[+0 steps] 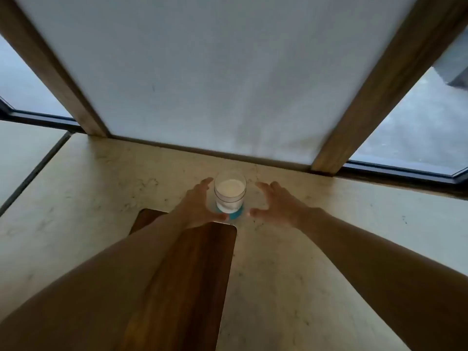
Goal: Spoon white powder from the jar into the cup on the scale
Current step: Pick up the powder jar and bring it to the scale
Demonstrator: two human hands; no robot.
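White powder (pixel 230 187) is sitting in a clear glass jar (pixel 230 192) that is standing upright on a blue base (pixel 236 214) on the pale stone counter (pixel 291 262), close to the white blind (pixel 202 72) and just beyond the far end of a dark wooden board (pixel 192 274). I am reaching both bare arms forward, my left hand (pixel 200 206) spread and curving around the jar's left side with its thumb by the blue base, though I cannot tell if it is touching the glass. My right hand (pixel 276 202) is spreading open just beside the jar's right side, apart from it.
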